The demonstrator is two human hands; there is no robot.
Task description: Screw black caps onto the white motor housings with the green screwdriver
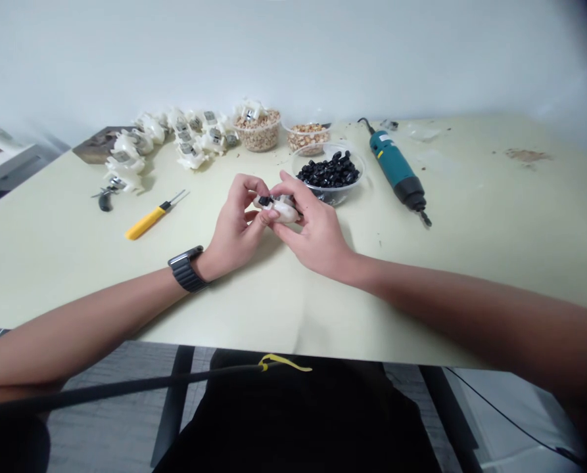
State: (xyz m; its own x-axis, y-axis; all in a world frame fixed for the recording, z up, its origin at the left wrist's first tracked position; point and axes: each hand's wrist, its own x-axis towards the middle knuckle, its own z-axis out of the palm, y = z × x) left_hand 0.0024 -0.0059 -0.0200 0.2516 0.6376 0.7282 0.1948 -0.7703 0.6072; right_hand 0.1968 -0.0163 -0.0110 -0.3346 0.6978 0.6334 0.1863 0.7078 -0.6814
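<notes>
Between both hands is a white plastic part [285,211] with a rounded body, held just above the table in front of the bowl. A small black piece [265,200] sits at its left end, under the fingers of my left hand [241,223]. My left hand is closed around that end, thumb along the near side. My right hand [317,226] grips the other end, with thumb and fingers pressed on it. Fingers hide much of the part. Right behind my right hand stands a clear bowl [361,172] of small black pieces [330,171].
A yellow-handled screwdriver [148,222] and black-handled cutters [105,199] lie left. Several white plastic assemblies [125,161] stand behind them. Two tubs [258,138] of small brownish pieces are at the back. A teal electric screwdriver [396,165] lies right, its cord toward the wall.
</notes>
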